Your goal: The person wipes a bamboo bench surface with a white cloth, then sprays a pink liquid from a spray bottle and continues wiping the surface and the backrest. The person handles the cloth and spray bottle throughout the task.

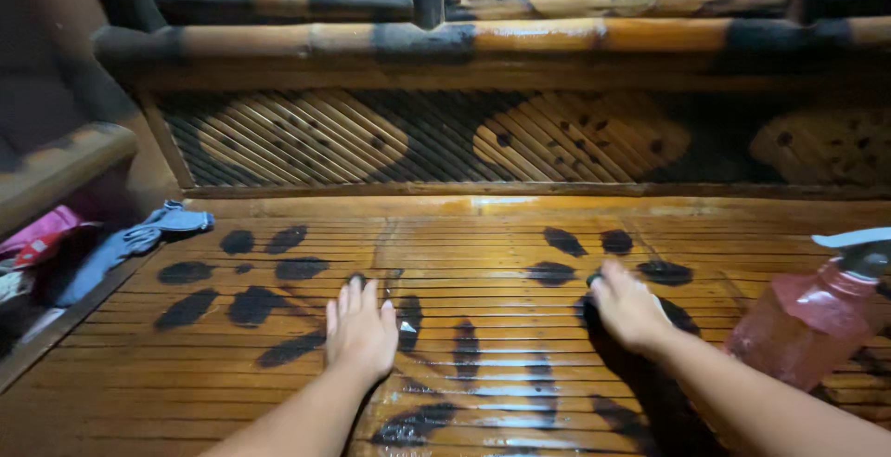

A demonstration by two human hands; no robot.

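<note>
Two bare hands on a glossy bamboo-slat bench seat (520,234) painted with black paw-print marks.

Left hand (362,332) laid flat, palm down, fingers straight and close together, resting on the slats beside a dark mark. Right hand (629,308) curled and pressed down on something small and pale, mostly hidden beneath the fingers; impossible to tell what. Pink spray bottle (806,322) with a white trigger head just beside the right forearm, at the right edge. Blue cloth (139,239) and pink fabric (37,239) bunched at the far left edge, well apart. Woven bamboo backrest (445,137) behind.
</note>
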